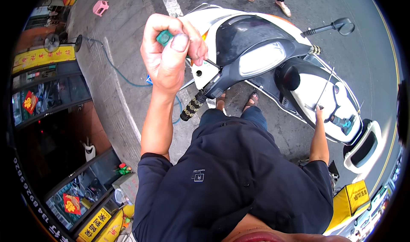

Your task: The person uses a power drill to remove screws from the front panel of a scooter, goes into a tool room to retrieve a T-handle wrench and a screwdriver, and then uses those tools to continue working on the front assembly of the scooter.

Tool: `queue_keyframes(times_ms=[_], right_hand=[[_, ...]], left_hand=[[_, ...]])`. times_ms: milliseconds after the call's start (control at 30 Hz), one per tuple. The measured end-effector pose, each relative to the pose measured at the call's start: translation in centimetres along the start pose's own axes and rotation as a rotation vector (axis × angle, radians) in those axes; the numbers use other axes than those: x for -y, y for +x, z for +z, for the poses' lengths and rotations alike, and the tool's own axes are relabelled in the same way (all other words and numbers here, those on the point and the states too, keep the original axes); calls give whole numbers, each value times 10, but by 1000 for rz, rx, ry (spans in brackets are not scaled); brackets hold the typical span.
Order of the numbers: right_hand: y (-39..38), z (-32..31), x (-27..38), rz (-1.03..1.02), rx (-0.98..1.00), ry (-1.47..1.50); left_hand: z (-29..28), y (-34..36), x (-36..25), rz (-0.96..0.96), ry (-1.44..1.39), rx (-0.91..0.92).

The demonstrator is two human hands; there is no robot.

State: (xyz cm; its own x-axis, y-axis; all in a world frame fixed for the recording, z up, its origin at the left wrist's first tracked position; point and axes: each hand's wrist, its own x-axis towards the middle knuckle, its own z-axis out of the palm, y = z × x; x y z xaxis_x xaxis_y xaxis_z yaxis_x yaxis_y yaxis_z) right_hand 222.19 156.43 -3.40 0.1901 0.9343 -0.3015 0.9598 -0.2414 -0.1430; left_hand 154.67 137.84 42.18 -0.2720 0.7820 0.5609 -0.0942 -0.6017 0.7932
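Note:
My left hand, raised over the front of a white and black scooter, is closed around the green handle of a screwdriver. Its thin shaft points at the handlebar cover beside the left grip; whether the tip touches is hard to make out. Off to the right, my right hand rests by the scooter's white seat. Its fingers are closed on a thin metal rod slanting up across the seat. A teal and black power tool lies behind it on the seat.
A mirror sticks out from the scooter's far side. A pink stool stands at upper left, and a blue hose runs over the pavement. Another person's feet are beyond the scooter. A yellow box stands at lower right.

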Motion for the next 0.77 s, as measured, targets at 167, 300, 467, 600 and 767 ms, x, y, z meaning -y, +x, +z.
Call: queue_keyframes(times_ms=[167, 300, 467, 600, 767], right_hand=[[15, -19, 26, 56, 59, -120], [-6, -32, 52, 27, 23, -88], [-28, -34, 67, 91, -45, -209], [-34, -37, 73, 36, -123, -186], [-15, -31, 78, 24, -23, -284]], left_hand=[[4, 0, 2, 28, 39, -38], [6, -3, -3, 2, 149, -10], [9, -8, -8, -2, 183, 25], [11, -10, -9, 15, 187, 22], [3, -10, -10, 4, 156, 18]])
